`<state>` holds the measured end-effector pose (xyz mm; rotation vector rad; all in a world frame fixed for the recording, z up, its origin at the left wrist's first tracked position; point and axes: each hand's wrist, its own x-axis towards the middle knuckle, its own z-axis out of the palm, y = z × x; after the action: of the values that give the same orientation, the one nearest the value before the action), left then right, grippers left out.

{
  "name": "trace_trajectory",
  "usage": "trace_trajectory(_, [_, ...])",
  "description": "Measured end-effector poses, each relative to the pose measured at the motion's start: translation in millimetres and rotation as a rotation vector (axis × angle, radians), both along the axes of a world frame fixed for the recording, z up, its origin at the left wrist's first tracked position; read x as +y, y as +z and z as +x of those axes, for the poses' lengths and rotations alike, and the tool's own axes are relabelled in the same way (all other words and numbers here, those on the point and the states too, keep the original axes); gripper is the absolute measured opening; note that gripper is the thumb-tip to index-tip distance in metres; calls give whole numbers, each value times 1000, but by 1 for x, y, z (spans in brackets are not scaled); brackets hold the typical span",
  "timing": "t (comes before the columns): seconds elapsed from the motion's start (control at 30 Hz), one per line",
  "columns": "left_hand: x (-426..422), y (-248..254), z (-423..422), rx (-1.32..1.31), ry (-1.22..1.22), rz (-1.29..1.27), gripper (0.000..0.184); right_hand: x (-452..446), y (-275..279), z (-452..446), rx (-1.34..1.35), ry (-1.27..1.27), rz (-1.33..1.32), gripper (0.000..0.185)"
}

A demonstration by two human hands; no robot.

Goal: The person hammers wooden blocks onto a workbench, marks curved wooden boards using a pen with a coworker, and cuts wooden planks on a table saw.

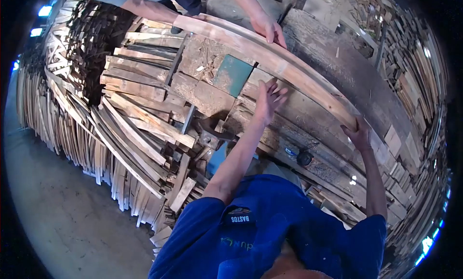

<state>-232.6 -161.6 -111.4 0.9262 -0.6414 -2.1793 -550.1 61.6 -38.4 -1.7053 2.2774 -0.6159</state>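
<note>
A long pale wooden board (270,57), bowed in this wide view, runs across the saw bench from upper left to right. My right hand (359,134) is at its right end, thumb apart on the near side and the fingers bent over the end. My left hand (271,100) is open with spread fingers, over the bench on the near side of the board and apart from it. Across the bench, a co-worker's hand (269,28) reaches down to the board's far edge. The co-worker's other arm (156,10) reaches the board's left end.
A green plate (234,75) is set in the sawdust-covered bench (212,97). A dark round object (304,158) lies nearer me. Stacked wooden strips (135,88) fill the left side, with more piled timber (410,81) at right. Concrete floor (82,206) shows lower left.
</note>
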Motion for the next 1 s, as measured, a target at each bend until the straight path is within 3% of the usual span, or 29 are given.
trace_trajectory(0.13, [-6, 19, -38, 162, -51, 58, 96, 47, -21, -32, 69, -7, 81, 56])
trace_trajectory(0.2, [8, 19, -50, 147, -55, 121, 89, 66, -19, -43, 108, -28, 132, 59])
trace_trajectory(0.27, [33, 17, -54, -27, -169, 198, 78, 92, -28, -63, 59, -92, 292, 62])
trace_trajectory(0.3, [50, 14, -50, 8, -211, 207, 64, 104, -26, -67, 75, -67, 333, 65])
trace_trajectory(0.4, [94, 17, -25, -63, -367, 276, 56, 144, -30, -70, 54, -83, 518, 69])
trace_trajectory(0.5, [122, 3, -5, -154, -396, 374, 50, 164, -26, -57, 150, -61, 508, 72])
trace_trajectory(0.6, [126, -6, 1, -185, -452, 421, 48, 177, -35, -56, 32, -125, 652, 74])
trace_trajectory(0.83, [109, -26, -16, -168, -550, 367, 47, 181, -55, -69, 44, -149, 656, 70])
trace_trajectory(1.0, [106, -39, -19, -204, -527, 427, 43, 170, -65, -77, 39, -115, 828, 80])
